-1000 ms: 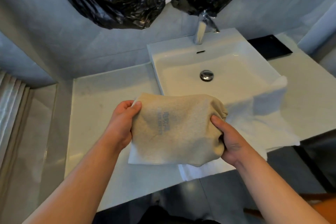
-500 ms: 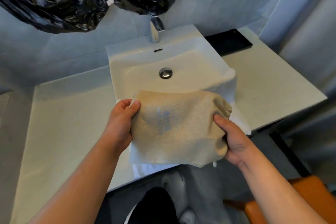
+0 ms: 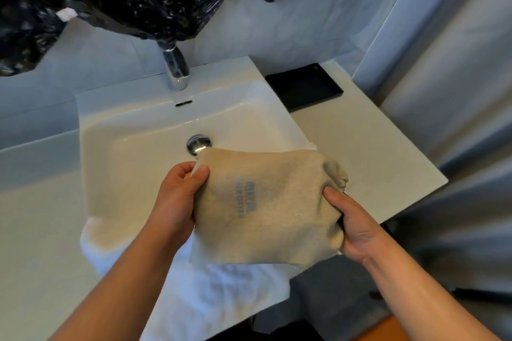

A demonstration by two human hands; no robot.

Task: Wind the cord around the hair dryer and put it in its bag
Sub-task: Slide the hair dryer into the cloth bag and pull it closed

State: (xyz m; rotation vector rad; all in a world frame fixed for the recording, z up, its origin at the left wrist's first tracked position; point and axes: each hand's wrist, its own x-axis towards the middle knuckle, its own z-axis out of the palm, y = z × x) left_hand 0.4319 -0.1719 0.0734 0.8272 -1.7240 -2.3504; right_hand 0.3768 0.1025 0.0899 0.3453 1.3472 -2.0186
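Beige cloth bag (image 3: 266, 202) hangs between both hands above the near edge of the sink (image 3: 155, 130), its long axis running left to right, gathered mouth to the right. It bulges as though full; the hair dryer and its cord are not visible, so I judge they are already inside, though the cloth hides them. The left hand (image 3: 177, 199) pinches the closed left end, thumb on top, fingers curled under. The right hand (image 3: 357, 227) is clenched around the bunched mouth, thumb pressing the gathers; the drawstring cannot be made out. Both hands touch the bag equally, so either could carry it. A white towel (image 3: 221, 282) lies directly beneath on the bench (image 3: 360, 152), and a black tray (image 3: 304, 86) sits far right. What remains is probably cinching the mouth and setting the bag down.
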